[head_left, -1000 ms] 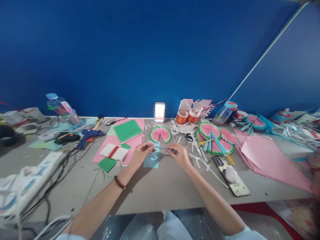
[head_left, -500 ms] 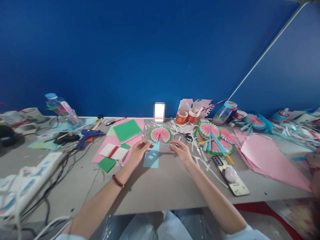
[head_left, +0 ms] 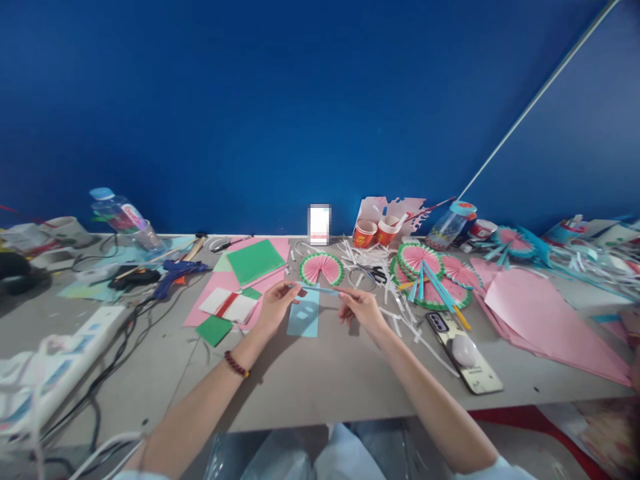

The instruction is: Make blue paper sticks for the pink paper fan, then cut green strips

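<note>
My left hand [head_left: 278, 306] and my right hand [head_left: 361, 307] hold the two ends of a thin light-blue paper strip [head_left: 320, 290] stretched level between them, a little above the grey table [head_left: 320, 373]. Both hands pinch it with closed fingers. Under the strip lies a light-blue paper rectangle [head_left: 304, 320] with small cut-outs. Just beyond it rests a pink and green pleated paper fan [head_left: 321, 268].
Pink sheets [head_left: 545, 320] and more paper fans [head_left: 430, 273] lie right, with a phone [head_left: 465, 352], white paper scraps, scissors [head_left: 373, 273] and two red cups [head_left: 375, 233]. Green card [head_left: 255, 261], a glue gun [head_left: 175, 272], cables, a power strip [head_left: 60, 363] and a bottle [head_left: 123, 217] lie left.
Both hands lifted the strip slightly and drew it out level between them. The right hand shifted a little along the strip; the sheet below stayed put.
</note>
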### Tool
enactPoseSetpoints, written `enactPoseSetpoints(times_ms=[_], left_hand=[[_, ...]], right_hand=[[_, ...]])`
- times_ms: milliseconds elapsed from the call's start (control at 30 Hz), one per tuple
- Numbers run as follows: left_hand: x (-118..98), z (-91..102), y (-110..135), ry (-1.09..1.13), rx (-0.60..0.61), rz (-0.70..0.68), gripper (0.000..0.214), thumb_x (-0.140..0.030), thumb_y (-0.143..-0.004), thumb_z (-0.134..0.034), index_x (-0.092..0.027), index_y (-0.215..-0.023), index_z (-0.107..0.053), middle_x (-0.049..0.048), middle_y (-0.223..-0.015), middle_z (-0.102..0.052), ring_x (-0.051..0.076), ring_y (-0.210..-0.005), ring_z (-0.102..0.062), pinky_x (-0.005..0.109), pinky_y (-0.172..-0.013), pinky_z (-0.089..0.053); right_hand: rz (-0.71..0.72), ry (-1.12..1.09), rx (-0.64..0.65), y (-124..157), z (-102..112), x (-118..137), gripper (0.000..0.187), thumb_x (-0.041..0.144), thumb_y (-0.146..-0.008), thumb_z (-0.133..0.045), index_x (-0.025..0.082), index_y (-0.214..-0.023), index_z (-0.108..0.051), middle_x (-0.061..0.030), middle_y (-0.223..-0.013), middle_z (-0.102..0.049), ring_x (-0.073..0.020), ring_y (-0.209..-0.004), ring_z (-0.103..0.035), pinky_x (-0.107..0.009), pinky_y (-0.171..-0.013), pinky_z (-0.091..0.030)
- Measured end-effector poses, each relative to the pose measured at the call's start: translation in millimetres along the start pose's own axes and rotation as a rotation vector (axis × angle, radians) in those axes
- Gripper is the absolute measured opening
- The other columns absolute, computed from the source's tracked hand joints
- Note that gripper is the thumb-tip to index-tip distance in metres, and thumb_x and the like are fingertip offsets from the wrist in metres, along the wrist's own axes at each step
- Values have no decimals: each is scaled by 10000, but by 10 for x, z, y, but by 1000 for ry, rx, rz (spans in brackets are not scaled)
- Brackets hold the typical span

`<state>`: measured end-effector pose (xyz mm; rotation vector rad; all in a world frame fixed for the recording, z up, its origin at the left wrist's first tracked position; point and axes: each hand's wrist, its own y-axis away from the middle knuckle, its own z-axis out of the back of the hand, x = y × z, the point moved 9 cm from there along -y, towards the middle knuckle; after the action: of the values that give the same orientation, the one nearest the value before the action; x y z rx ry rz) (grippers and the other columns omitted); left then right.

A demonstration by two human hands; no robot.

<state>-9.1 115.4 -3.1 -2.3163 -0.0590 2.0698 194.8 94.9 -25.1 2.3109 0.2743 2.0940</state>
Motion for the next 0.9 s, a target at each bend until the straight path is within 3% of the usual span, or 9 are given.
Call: enactPoseSetpoints(times_ms=[200, 333, 433, 600, 767, 900], left_hand=[[19, 35, -12, -41, -21, -38, 330, -450, -666, -696, -160, -811, -634, 46, -714, -677, 196, -737, -668, 253, -571, -518], [18, 51, -12, -41, -33, -45, 334, -452, -669, -693, -156, -809, -628, 51, -714, -672, 195, -727, -667, 256, -575, -524], [-6, 29, -2, -35, -11, -52, 321, -440, -675, -696, -156, -812, -633, 45, -699, -673, 188, -714, -664, 256, -580, -526], [-57, -51, 17, -71, 82, -56, 348, -418, -655, -722, -158, -879, -667, 66, -756, -704, 212, -765, -674, 281, -621, -537], [-57, -40, -2, -136, 112, -77, 306, -420, -662, -716, -159, -821, -711, 88, -798, -725, 207, -725, -669, 293, -633, -527], [-19, -30, -16, -146, 140, -103, 266, -405, -690, -698, -171, -815, -728, 85, -799, -731, 208, -745, -667, 292, -656, -519]], right_hand=[[3, 1, -6, 20, -8, 31, 508, 500, -693, -655, 139, -1050, -672, 72, -315, -480, -125, -322, -530, -216, -377, -454], [-19, -40, 5, 9, -14, 5, 456, 489, -664, -691, 170, -990, -693, -26, -596, -688, -131, -450, -621, -227, -445, -507], [-2, -68, -21, -1, 15, 22, 379, 466, -669, -700, 185, -924, -711, -75, -823, -726, -141, -572, -670, -223, -503, -528], [50, -82, -25, -29, 37, 51, 331, 420, -659, -720, 192, -899, -722, -71, -847, -724, -161, -640, -682, -243, -539, -534], [110, -28, -35, -48, 63, 95, 311, 426, -670, -707, 182, -862, -733, -74, -813, -724, -176, -684, -674, -253, -545, -522], [131, 79, -86, -26, 118, 143, 296, 450, -695, -674, 192, -822, -744, -62, -796, -723, -127, -568, -608, -229, -486, -467]])
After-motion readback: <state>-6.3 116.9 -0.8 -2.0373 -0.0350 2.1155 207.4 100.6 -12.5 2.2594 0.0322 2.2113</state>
